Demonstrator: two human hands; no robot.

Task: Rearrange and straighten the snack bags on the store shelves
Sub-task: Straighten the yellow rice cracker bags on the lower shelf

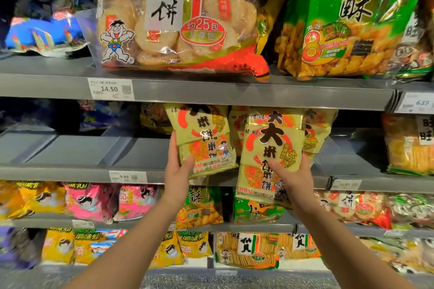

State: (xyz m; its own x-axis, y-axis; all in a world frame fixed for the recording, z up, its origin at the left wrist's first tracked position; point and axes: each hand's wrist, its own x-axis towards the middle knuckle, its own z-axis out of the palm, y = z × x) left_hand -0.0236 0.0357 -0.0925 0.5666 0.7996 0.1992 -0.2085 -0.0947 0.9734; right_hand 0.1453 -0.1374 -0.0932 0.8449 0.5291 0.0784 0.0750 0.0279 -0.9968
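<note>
Even store light brightens the middle of the frame, glare streaking the clear rice-cracker bag (173, 19); the upper left corner sinks into shadow, and blur smears the pink bags (94, 202) toward the edges.

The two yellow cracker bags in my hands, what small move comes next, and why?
Probably raise the right bag and stand it on the middle shelf: its bottom hangs below the shelf edge, while the left bag, in the left hand, sits higher, tilted.
</note>
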